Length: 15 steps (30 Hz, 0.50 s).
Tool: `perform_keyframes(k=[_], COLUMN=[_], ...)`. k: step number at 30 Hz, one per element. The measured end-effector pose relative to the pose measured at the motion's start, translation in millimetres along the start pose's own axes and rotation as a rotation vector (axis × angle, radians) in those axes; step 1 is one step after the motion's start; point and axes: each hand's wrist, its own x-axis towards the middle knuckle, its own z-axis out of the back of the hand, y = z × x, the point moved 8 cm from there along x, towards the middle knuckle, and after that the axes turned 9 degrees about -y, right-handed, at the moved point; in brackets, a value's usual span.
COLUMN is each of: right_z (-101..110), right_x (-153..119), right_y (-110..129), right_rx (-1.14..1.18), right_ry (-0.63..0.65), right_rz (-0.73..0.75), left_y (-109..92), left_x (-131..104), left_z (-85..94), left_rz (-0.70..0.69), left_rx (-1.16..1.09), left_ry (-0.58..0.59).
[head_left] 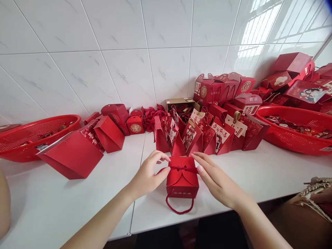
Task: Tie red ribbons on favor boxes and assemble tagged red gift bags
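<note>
A small red box (pixel 182 180) stands on the white table near its front edge. Its flaps are folded together on top, and a dark red ribbon (pixel 183 168) runs across them through two holes. A twisted rope handle (pixel 180 211) hangs down at the near side. My left hand (pixel 150 173) is at the box's left side, thumb and fingers apart, touching near the ribbon's left end. On the right side, my right hand (pixel 216 178) lies with fingers stretched out against the box's top edge and corner.
Behind the box stands a row of red gift bags (pixel 192 136). Red baskets sit at the left (pixel 38 138) and right (pixel 298 133). Larger red boxes (pixel 75 152) rest at the left. A carton (pixel 181 101) and ribbons (pixel 152 117) are by the wall. Another person's arm (pixel 3 204) shows at the left edge.
</note>
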Motion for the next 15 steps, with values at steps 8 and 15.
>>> perform_keyframes(k=[8, 15], right_z=[-19, -1], right_x=[0, 7], right_y=[-30, -37], right_rx=[0.179, 0.334], right_ry=[0.039, -0.044], right_rz=[-0.226, -0.196], left_y=[37, 45], left_x=[-2, 0], left_z=[-35.4, -16.0], left_rz=[0.437, 0.435], left_rx=[-0.273, -0.177], left_ry=[0.3, 0.283])
